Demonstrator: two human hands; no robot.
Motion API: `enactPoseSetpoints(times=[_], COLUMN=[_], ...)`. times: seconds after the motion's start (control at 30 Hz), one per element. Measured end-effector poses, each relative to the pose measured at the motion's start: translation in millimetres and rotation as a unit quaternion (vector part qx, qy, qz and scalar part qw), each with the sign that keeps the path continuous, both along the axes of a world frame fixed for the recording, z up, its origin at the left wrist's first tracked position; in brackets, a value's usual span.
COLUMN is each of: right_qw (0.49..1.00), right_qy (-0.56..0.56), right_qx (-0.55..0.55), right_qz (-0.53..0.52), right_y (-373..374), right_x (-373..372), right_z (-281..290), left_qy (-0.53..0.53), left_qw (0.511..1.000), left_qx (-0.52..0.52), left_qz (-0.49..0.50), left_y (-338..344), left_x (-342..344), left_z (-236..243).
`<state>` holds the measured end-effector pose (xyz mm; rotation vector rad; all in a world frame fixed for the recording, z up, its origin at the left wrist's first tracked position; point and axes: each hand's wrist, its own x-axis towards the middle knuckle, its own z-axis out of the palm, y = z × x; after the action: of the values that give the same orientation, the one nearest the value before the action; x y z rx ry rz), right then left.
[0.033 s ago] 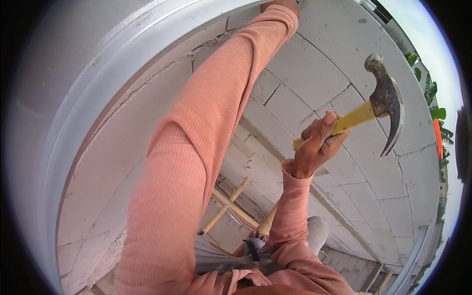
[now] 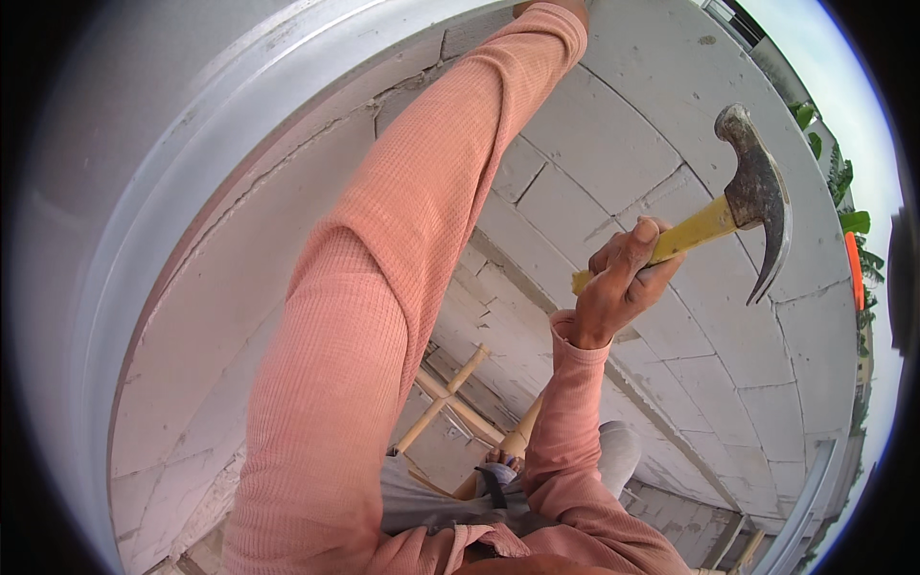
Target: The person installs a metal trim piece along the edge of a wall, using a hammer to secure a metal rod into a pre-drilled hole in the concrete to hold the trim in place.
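Note:
My right hand [image 2: 625, 278] is wrapped round the yellow handle of a claw hammer [image 2: 694, 230]. Its dark, worn steel head is out to the right, with the curved claw pointing down, in front of the pale block wall [image 2: 623, 144] and apart from it as far as I can see. My left arm stretches up across the view in a pink sleeve. Only the wrist end of my left hand [image 2: 577, 8] shows at the top edge, close to the wall; its fingers are out of the picture.
A grey metal frame [image 2: 144, 192] curves along the left and top. Far below, tied wooden poles [image 2: 450, 402] cross near my foot. Green leaves [image 2: 843, 182] and an orange object [image 2: 854, 271] show beyond the wall's right edge.
The hammer and my right hand have shifted very slightly to the right. My left forearm has also moved a touch to the right.

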<state>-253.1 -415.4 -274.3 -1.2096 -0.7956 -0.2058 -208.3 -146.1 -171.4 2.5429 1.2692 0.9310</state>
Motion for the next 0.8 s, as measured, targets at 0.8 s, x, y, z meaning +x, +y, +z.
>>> enactPoseSetpoints(times=[0.8], right_qw=[0.994], right_qy=[0.077], right_qx=[0.022], right_qz=[0.076], right_y=[-4], right_x=[-11], right_z=[6], left_qy=[-0.380], left_qw=[0.718], left_qx=[-0.524], left_qz=[-0.255], left_y=[45], left_x=[-5], left_z=[3])
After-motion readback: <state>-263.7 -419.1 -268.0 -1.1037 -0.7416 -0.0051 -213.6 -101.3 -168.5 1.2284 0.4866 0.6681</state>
